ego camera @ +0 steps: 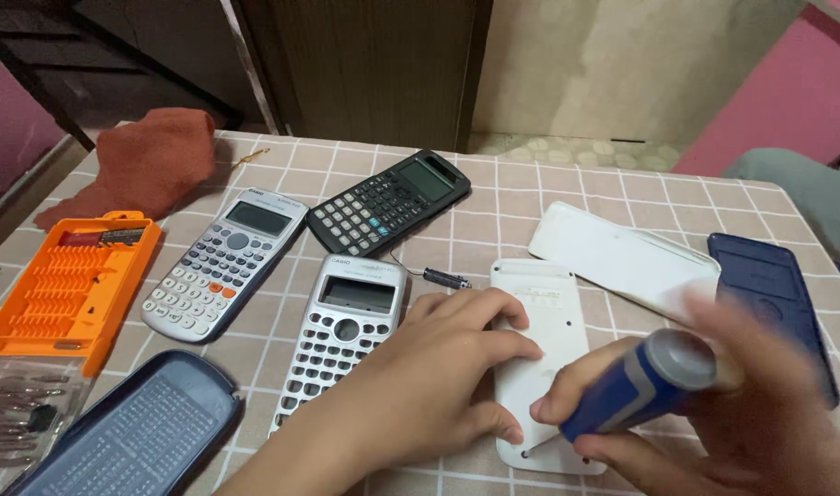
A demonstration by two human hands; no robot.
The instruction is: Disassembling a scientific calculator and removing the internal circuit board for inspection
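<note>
My left hand (pixel 438 367) lies flat on the table, fingers pressing the left edge of a white calculator back cover (pixel 541 312). My right hand (pixel 760 404), blurred, grips a screwdriver with a blue and grey handle (pixel 636 386) angled down toward the cover's lower end. Just left of my left hand lies a white calculator front shell (pixel 342 335) with empty key holes and a display window. A small dark cylindrical part (pixel 446 277) on thin wires rests between shell and cover.
A silver calculator (pixel 223 262) and a black calculator (pixel 388 202) lie farther back. An orange bit holder (pixel 71 285), a clear tray of bits (pixel 16 409), a dark blue cover (pixel 131 432), a white lid (pixel 622 257), another blue cover (pixel 769 285) and a rust cloth (pixel 149 161) surround them.
</note>
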